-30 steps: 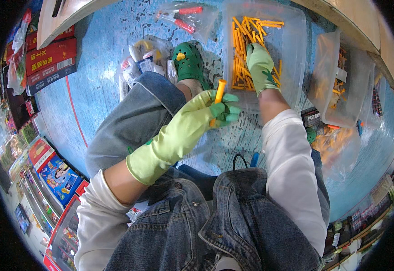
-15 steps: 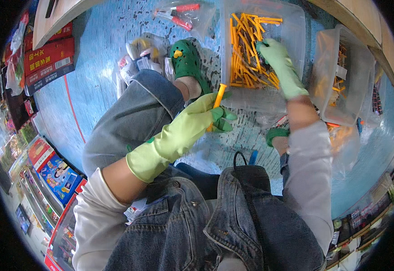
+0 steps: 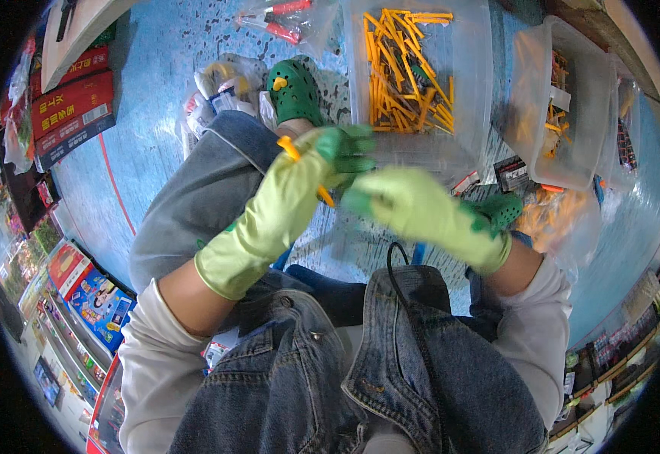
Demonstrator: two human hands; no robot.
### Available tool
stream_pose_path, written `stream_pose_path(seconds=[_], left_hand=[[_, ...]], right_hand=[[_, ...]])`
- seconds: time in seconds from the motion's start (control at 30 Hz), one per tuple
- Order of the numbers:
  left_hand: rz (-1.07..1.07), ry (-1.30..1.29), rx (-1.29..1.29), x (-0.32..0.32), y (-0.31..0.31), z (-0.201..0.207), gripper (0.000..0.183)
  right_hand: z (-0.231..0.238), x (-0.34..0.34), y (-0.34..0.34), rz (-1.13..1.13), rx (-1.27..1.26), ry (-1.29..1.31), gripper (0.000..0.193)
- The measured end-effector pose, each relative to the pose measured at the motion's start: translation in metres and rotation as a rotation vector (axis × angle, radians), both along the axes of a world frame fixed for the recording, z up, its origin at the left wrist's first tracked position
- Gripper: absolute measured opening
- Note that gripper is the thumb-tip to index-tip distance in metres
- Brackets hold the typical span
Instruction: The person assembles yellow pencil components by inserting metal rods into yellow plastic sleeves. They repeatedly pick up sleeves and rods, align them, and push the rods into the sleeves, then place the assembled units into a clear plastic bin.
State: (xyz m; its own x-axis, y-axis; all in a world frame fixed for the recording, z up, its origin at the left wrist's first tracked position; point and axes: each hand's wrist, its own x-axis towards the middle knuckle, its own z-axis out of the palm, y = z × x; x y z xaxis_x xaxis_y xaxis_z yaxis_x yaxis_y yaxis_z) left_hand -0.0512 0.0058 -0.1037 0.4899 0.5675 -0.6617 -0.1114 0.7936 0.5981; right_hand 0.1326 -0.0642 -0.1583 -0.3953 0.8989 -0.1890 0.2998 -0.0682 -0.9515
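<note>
My left hand (image 3: 292, 189), in a light green rubber glove with darker green fingers, is closed on a yellow plastic wall plug (image 3: 290, 149). The plug's flared head sticks out above the glove and its other end shows below. Close beside it is my right hand (image 3: 428, 208), in a matching glove. Motion blurs its fingers, so anything in them cannot be made out. Ahead stands a clear plastic bin (image 3: 462, 147) with many similar yellow wall plugs (image 3: 402, 76) lying loose in it.
Right of that bin stands a second clear bin (image 3: 583, 163) with more yellow pieces. A bag of yellow items (image 3: 561, 219) lies nearer. Red-handled tools (image 3: 283, 32) in a clear bag lie far ahead. My green clog (image 3: 296, 91) rests beside plastic bags (image 3: 228, 94). Red boxes (image 3: 73, 113) stand left.
My right hand has come out of the bin, back and left to beside my left hand. My left hand has shifted left, still holding the wall plug. The view has shifted slightly.
</note>
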Motion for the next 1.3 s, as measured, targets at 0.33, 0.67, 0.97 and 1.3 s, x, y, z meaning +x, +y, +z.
stream_pose_path(seconds=[0.33,0.67,0.97,1.3], left_hand=[[-0.455,0.331,-0.233,0.006,-0.009,0.013,0.034],[-0.507,0.249,-0.233,0.002,-0.012,0.009,0.038],[-0.638,0.215,-0.231,0.006,-0.009,0.016,0.041],[-0.55,0.201,-0.219,0.002,-0.008,0.011,0.037]], right_hand=[[-0.16,0.025,0.074,-0.002,-0.166,-0.753,0.035],[-0.146,0.086,0.099,-0.377,-0.214,-0.63,0.031],[-0.18,0.072,0.089,-0.621,-0.349,-0.345,0.022],[-0.171,0.054,0.101,-0.096,-0.155,-1.064,0.028]])
